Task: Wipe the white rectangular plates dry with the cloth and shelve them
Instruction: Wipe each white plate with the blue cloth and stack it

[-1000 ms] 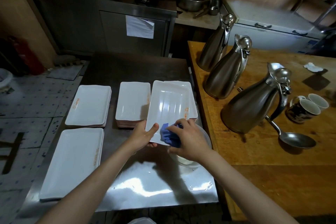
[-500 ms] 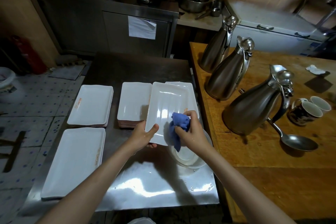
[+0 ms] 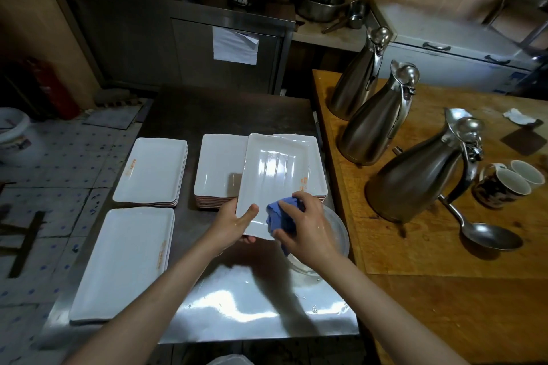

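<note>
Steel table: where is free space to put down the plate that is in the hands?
Bare steel table lies behind the plate stacks, and a strip lies near its front edge. The middle is crowded: stacks, a clear bowl, both hands.

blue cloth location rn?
Head view, centre: the blue cloth is in the right hand, pressed on the near end of the held plate.
</note>
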